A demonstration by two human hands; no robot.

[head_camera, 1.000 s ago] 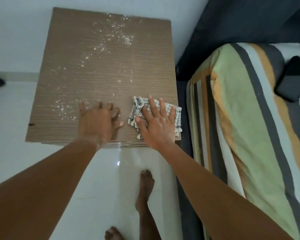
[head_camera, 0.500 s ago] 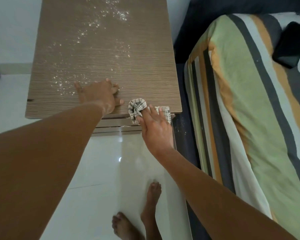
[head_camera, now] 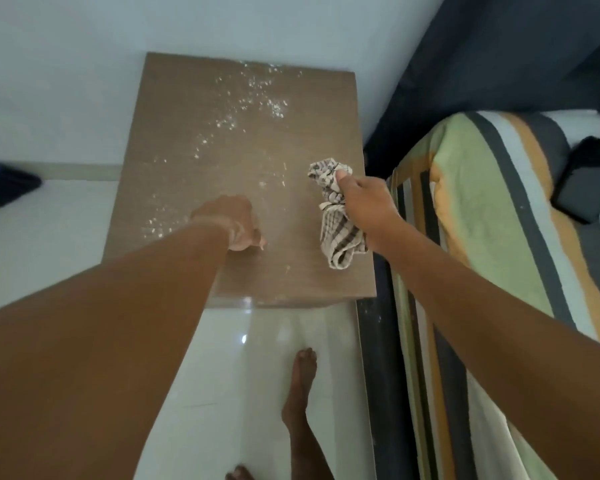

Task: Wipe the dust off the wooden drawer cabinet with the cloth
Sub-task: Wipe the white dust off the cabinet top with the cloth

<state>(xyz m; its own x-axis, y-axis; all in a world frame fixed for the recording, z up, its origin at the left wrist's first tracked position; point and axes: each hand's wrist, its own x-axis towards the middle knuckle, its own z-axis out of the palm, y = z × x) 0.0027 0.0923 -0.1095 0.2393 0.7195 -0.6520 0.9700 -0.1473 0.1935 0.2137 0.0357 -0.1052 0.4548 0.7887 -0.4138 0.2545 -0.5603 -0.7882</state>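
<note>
The wooden drawer cabinet (head_camera: 194, 140) stands against the white wall, seen from above. White dust (head_camera: 253, 98) is scattered across the far and left parts of its top. My right hand (head_camera: 368, 202) grips a bunched checked cloth (head_camera: 338, 233) and holds it lifted over the right side of the top, with its lower end hanging down. My left hand (head_camera: 234, 221) rests on the middle of the top, fingers curled under, with nothing in it.
A bed with a striped green, orange and grey cover (head_camera: 492, 237) lies close to the cabinet's right side, with a dark phone (head_camera: 589, 188) on it. Pale glossy floor tiles (head_camera: 229, 375) and my bare feet are below. A dark object (head_camera: 4, 188) lies at far left.
My right hand gathered the cloth from the front edge and lifted it up over the right side of the top. My left hand curled its fingers and stayed on the top.
</note>
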